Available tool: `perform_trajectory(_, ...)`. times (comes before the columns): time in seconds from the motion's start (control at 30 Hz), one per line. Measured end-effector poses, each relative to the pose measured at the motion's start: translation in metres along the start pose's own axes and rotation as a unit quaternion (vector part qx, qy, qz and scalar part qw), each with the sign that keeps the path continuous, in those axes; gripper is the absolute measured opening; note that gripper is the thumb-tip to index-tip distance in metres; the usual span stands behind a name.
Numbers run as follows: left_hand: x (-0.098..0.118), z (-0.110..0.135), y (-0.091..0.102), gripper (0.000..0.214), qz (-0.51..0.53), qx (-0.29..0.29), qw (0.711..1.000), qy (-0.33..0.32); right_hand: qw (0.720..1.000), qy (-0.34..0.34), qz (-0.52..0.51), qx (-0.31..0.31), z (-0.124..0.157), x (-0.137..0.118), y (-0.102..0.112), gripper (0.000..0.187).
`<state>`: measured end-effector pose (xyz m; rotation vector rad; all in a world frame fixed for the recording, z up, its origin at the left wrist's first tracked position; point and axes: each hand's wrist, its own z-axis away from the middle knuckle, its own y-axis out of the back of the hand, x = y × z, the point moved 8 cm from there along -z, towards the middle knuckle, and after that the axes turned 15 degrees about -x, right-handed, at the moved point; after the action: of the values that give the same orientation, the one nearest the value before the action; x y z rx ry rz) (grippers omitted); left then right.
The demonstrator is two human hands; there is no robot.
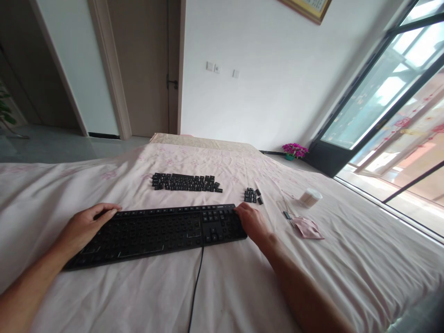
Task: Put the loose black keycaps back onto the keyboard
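Observation:
A black keyboard [156, 233] with most of its keycaps taken off lies on a pale pink sheet [222, 286]; its cable [194, 289] runs toward me. My left hand [86, 224] grips the keyboard's left end with the fingers curled over the top corner. At the right end, my right hand [251, 222] holds the edge beside the number pad. Beyond the keyboard, removed keycaps [185, 182] are laid out in rows, and a small cluster of keycaps [252, 195] sits further right.
To the right lie a small white round container [310, 197], thin sticks [285, 203] and a pink cloth [308, 228]. A large window [398, 125] fills the right side. A potted plant with purple flowers [294, 151] stands on the floor; a door [145, 64] is at the back.

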<state>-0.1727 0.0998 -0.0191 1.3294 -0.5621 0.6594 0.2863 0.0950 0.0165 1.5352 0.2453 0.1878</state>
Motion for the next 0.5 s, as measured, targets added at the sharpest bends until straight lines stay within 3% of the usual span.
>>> perform_trajectory(0.23,-0.007,-0.005,-0.001,0.043,-0.005,0.006,1.0,-0.001,0.989,-0.018,-0.134,0.066,-0.004,0.025,-0.006,0.024)
perform_trajectory(0.5,0.012,0.009,0.001,0.036,0.012,-0.004,1.0,0.002,0.969,-0.044,-0.22,0.106,-0.007,0.05,-0.017,0.026)
